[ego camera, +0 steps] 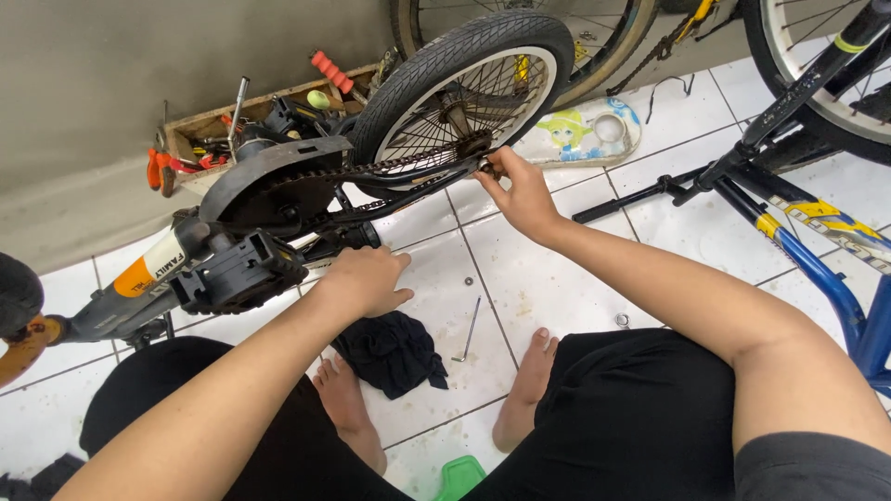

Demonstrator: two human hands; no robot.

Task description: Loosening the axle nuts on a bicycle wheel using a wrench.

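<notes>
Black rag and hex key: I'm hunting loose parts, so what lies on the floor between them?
Head view: only bare white tile separates the black rag from the hex key.

This is a bicycle repair workshop, worked at floor level. White floor tiles [520, 278] are stained and scattered with loose nuts and a thin metal key [467, 330]. At eleven o'clock an open wooden toolbox [223, 125] sits against the grey wall, crammed with red- and orange-handled tools. A small bicycle [278, 204] lies upturned at the centre, a blue bicycle frame [817, 260] stands at three o'clock, and further wheels [594, 37] lean at twelve o'clock
</notes>
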